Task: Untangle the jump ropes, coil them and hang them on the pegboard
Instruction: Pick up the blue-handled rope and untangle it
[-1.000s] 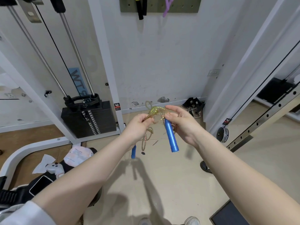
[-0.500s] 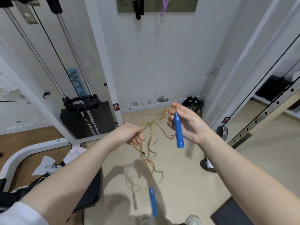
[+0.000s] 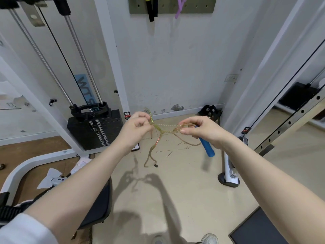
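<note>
Both hands are raised in front of the person, held apart, above a beige floor (image 3: 175, 191). The left hand (image 3: 135, 128) has its fingers curled and pinches the yellowish translucent jump rope (image 3: 162, 132) near one end of a taut strand; a short loop of rope stands up just above its fingertips. The right hand (image 3: 198, 128) pinches a bunched loop of the same rope between thumb and fingers, and also holds the blue handle (image 3: 207, 147), which slants down and to the right from under the palm. Between the hands the rope runs in two crossing strands, and a doubled length hangs from the crossing point toward the floor. The second handle cannot be seen. On the wall above, an olive pegboard (image 3: 193, 6) carries black handles (image 3: 152, 9) and a purple rope (image 3: 179, 7). A black weight stack (image 3: 95, 131) stands at the left behind a white frame post.
</note>
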A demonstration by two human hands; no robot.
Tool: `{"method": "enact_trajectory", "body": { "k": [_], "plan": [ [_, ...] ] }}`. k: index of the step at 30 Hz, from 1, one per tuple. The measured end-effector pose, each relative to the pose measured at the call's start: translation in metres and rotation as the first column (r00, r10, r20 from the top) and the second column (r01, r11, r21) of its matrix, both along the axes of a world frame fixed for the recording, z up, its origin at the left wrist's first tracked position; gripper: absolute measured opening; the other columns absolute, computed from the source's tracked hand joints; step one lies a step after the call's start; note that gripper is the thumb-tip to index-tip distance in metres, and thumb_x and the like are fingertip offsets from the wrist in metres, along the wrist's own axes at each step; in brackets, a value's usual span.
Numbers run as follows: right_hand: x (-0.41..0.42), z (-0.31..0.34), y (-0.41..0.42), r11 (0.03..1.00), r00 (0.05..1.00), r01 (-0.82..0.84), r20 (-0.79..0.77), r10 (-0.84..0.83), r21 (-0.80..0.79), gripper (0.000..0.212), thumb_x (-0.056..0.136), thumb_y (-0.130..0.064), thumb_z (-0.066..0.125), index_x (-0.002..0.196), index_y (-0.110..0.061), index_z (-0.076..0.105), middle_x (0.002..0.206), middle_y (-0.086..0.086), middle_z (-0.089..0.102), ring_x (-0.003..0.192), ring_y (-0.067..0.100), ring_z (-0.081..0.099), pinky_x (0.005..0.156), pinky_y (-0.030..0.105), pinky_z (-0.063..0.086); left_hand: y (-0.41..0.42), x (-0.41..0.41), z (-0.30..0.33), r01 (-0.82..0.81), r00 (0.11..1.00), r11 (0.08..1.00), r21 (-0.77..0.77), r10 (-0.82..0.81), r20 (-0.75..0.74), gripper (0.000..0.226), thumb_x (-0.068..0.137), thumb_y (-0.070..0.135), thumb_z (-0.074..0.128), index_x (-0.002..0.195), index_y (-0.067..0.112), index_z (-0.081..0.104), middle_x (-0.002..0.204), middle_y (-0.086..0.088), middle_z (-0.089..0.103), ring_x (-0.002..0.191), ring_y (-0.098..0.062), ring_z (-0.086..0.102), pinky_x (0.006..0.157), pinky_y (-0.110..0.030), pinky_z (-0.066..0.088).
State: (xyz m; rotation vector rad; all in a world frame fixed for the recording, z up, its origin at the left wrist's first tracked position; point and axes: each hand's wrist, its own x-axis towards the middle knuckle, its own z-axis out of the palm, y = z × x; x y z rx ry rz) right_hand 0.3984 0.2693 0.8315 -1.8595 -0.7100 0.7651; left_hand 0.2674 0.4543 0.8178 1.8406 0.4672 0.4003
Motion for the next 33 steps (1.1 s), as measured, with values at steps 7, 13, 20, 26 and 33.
{"method": "enact_trajectory", "body": {
  "k": [7,13,20,26,33],
  "plan": [
    [0.000,-0.008,0.003,0.971,0.976,0.204,0.055,-0.212,0.125,0.017,0.091,-0.009,0.055,0.077,-0.013,0.065,0.073,-0.002,0.058,0.062,0.007,0.044,0.063,0.016,0.038,0.002,0.003,0.001,0.035,0.999,0.864,-0.503,-0.039,0.003,0.028,0.100,0.014,0.035,0.075,0.011,0.047,0.042,-0.002,0.048,0.036,-0.019,0.049,0.049,-0.024,0.049],
    [-0.005,-0.016,0.016,0.892,0.912,0.401,-0.180,-0.368,0.211,0.022,0.098,-0.015,0.042,0.105,-0.017,0.064,0.105,-0.004,0.061,0.097,0.007,0.052,0.089,0.016,0.038,0.005,0.008,-0.016,-0.126,0.991,0.818,-0.562,0.128,-0.036,0.029,0.103,0.017,0.028,0.084,0.011,0.049,0.061,0.000,0.060,0.062,-0.016,0.068,0.068,-0.029,0.048],
    [-0.005,-0.023,0.022,0.726,0.776,0.626,-0.321,-0.543,0.286,0.030,0.095,-0.002,0.035,0.071,-0.009,0.051,0.064,0.004,0.046,0.056,0.015,0.041,0.054,0.018,0.038,0.021,0.010,-0.024,-0.402,0.881,0.570,-0.717,0.454,-0.133,0.028,0.098,0.007,0.024,0.109,0.016,0.047,0.074,-0.004,0.055,0.030,-0.005,0.033,0.039,-0.017,0.033],
    [0.012,-0.031,0.010,0.626,0.504,0.748,-0.801,-0.323,0.218,0.038,0.100,-0.029,0.029,0.066,-0.017,0.040,0.044,-0.007,0.033,0.036,0.010,0.030,0.055,0.024,0.029,0.039,-0.007,-0.037,-0.536,0.764,0.375,-0.756,0.596,-0.246,0.032,0.100,0.004,0.023,0.081,0.011,0.047,0.084,-0.004,0.059,0.051,-0.006,0.048,0.036,-0.013,0.040],
    [0.003,-0.031,0.013,0.789,0.665,0.576,-0.684,-0.300,0.214,0.019,0.095,-0.022,0.038,0.091,-0.011,0.054,0.056,0.000,0.035,0.044,0.014,0.030,0.057,0.028,0.031,0.017,-0.001,-0.021,-0.289,0.897,0.384,-0.877,0.429,-0.108,0.025,0.103,0.013,0.023,0.087,0.017,0.041,0.082,-0.010,0.069,0.029,-0.004,0.031,0.035,-0.011,0.028]
  ]
}}
